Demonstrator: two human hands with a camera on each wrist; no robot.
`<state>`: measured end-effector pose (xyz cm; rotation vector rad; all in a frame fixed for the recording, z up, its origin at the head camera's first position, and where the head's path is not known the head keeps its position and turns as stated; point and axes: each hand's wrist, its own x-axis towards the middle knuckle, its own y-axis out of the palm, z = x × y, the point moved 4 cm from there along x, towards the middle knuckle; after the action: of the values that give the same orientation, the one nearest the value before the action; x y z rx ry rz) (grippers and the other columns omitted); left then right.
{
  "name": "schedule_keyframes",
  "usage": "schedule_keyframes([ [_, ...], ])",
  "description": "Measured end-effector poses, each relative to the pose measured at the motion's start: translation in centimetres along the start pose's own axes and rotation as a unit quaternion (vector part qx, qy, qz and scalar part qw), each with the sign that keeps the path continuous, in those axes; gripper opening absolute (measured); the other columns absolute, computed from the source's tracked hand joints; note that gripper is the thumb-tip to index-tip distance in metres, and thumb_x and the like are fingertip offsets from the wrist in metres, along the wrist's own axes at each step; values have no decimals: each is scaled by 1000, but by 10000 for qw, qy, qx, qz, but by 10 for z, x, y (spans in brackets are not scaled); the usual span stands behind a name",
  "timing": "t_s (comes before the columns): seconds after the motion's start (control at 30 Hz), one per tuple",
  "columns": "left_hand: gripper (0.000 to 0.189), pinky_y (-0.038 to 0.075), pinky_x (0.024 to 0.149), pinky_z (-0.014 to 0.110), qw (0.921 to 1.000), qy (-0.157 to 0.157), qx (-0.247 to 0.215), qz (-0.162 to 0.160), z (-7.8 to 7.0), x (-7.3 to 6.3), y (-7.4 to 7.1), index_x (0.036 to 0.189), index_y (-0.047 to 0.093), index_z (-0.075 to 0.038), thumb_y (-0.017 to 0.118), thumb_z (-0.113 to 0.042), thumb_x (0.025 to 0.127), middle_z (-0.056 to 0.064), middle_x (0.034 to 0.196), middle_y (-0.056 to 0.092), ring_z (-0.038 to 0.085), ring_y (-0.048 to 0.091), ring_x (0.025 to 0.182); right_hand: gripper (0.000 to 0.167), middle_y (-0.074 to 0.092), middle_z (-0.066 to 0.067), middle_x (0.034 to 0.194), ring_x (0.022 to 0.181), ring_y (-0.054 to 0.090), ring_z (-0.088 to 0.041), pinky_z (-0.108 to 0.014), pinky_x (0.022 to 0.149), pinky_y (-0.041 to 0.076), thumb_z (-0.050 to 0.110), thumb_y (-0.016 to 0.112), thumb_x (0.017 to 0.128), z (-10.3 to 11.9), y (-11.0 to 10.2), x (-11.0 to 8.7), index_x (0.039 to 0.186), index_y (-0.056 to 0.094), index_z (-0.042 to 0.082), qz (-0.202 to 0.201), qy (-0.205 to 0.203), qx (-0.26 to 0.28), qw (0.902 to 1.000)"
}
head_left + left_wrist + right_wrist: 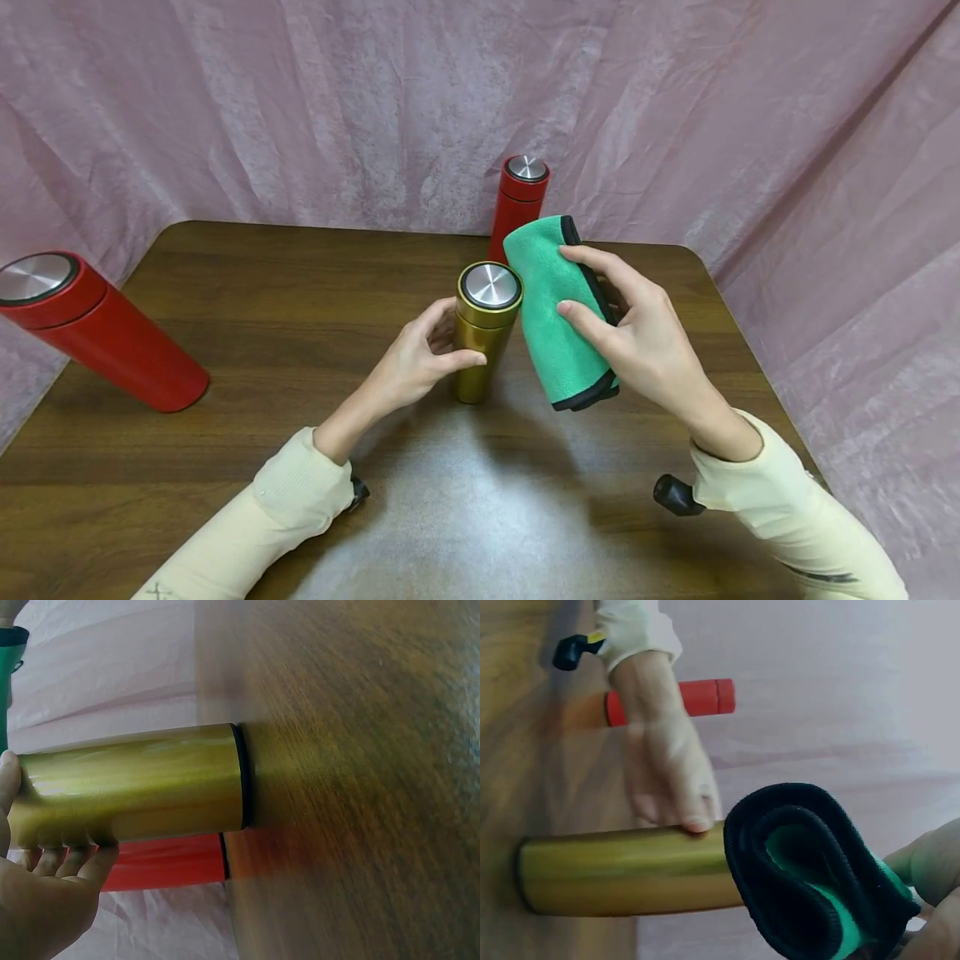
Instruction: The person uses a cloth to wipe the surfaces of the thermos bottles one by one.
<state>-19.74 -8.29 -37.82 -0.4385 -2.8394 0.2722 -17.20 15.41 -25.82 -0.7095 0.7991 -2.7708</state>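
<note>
A gold thermos flask [480,342] with a silver lid top stands upright near the middle of the table. My left hand [408,362] grips it from the left, thumb on the near side and fingers around the far side. In the left wrist view the base of the gold flask [142,787] meets the tabletop. My right hand [645,333] holds a folded green cloth [558,325] with black edging, just to the right of the flask's top. Seen in the right wrist view, the cloth [802,862] is folded in layers and overlaps the flask's upper end.
One red thermos [517,204] stands behind the gold one, near the table's back edge, partly hidden by the cloth. Another red thermos [112,342] stands at the left of the wooden table [315,283]. Pink curtains [337,117] hang behind and to the right.
</note>
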Motion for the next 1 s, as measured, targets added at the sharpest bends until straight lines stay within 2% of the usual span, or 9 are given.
schedule_keyframes([
  [0.13,67,46,111,40,10000,-8,2,-14,0,0,0,144,51,-2,84,-4,86,15,136,62,30,60,129,56,69,-8,113,85,67,-19,-21,72,58,-2,76,91,-15,11,-5,142,60,16,-167,-220,120,9995],
  [0.3,66,45,112,39,10000,0,-59,-12,-1,-1,0,143,51,-1,84,-3,86,15,136,62,29,59,129,60,70,-10,111,91,67,-17,-20,74,58,-6,78,88,-27,25,-10,141,57,10,-297,-467,157,9983],
  [0.43,66,45,112,38,10000,-14,-96,-11,0,-1,1,143,51,-1,84,-2,86,16,136,61,28,59,130,61,70,-11,110,94,67,-18,-19,76,58,-7,79,87,-36,34,-14,141,55,8,-264,-516,143,9982],
  [0.57,66,45,112,38,9999,-2,-106,-18,0,-1,1,143,51,-1,83,-2,86,16,136,62,29,59,130,61,69,-11,112,96,67,-18,-21,78,58,-7,79,86,-46,43,-18,140,55,7,-160,-467,44,9988],
  [0.77,66,44,113,38,9999,34,-117,6,1,-1,1,144,50,0,83,-1,87,16,137,61,29,58,131,61,68,-10,122,99,65,-20,-36,83,57,-6,79,86,-59,55,-23,140,55,7,50,-429,-503,9978],
  [0.9,67,43,114,39,10000,19,-78,13,1,-1,0,145,49,0,83,-2,87,17,139,61,29,57,132,63,66,-12,129,102,64,-24,-45,87,55,-6,77,86,-68,63,-27,142,54,9,326,-282,-760,9962],
  [1.0,67,43,114,40,10000,4,-47,18,1,-1,1,145,49,-1,83,-4,87,16,139,61,29,57,133,64,64,-12,133,107,64,-26,-47,92,54,-6,75,86,-74,69,-30,144,53,9,600,-146,-854,9944],
])
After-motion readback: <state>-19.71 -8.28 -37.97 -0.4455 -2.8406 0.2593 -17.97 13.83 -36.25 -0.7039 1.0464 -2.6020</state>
